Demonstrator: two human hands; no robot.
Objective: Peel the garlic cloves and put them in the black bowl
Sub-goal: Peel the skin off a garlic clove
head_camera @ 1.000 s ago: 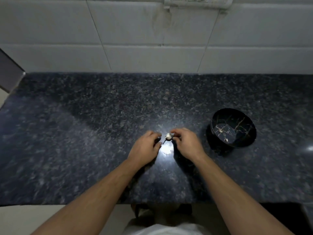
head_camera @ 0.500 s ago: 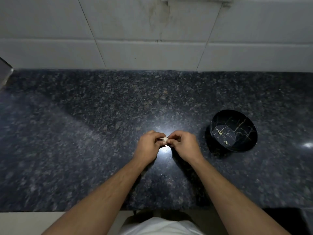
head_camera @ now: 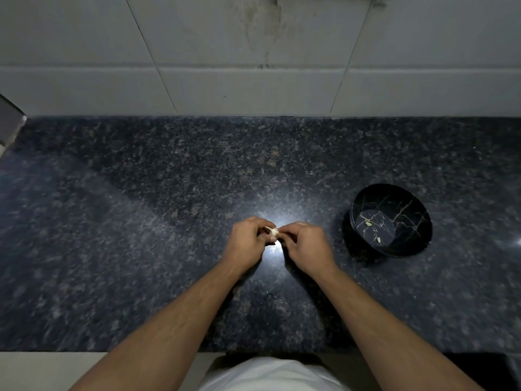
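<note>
A small pale garlic clove (head_camera: 272,231) is held just above the dark granite counter (head_camera: 141,221), between both hands. My left hand (head_camera: 248,242) grips it with curled fingers from the left. My right hand (head_camera: 306,245) pinches its right end with thumb and fingertips. To the right stands the black bowl (head_camera: 363,206) with thin gold veins, tilted toward me. Two pale garlic pieces (head_camera: 368,223) lie on its bottom.
A white tiled wall (head_camera: 253,66) rises behind the counter. A grey object's corner (head_camera: 10,128) juts in at the far left. The counter's front edge runs close to my body, with a pale floor below it.
Both hands have closed in on the clove and lifted it slightly off the counter. The bowl has not moved.
</note>
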